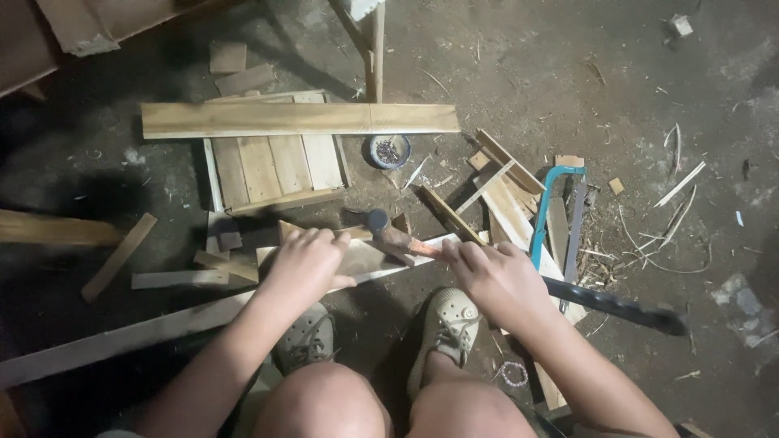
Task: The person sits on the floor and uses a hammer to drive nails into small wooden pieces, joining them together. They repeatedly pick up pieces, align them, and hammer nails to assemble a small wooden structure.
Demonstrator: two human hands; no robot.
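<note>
My left hand [304, 264] presses down on a pale wooden slat [365, 259] lying across the floor in front of my feet. My right hand [491, 276] grips the wooden handle of a hammer [389, 234], whose dark head rests over the slat just right of my left fingers. A long thin plank [122, 341] runs from under my left arm toward the lower left. Whether a nail sits under the hammer head cannot be seen.
A small slatted panel [276, 166] lies ahead with a long board [300, 119] across it. A round tin of nails [389, 150] sits beside it. A blue-framed hacksaw [556, 207], a dark saw blade [617, 307] and wood offcuts lie at right. Scraps litter the concrete floor.
</note>
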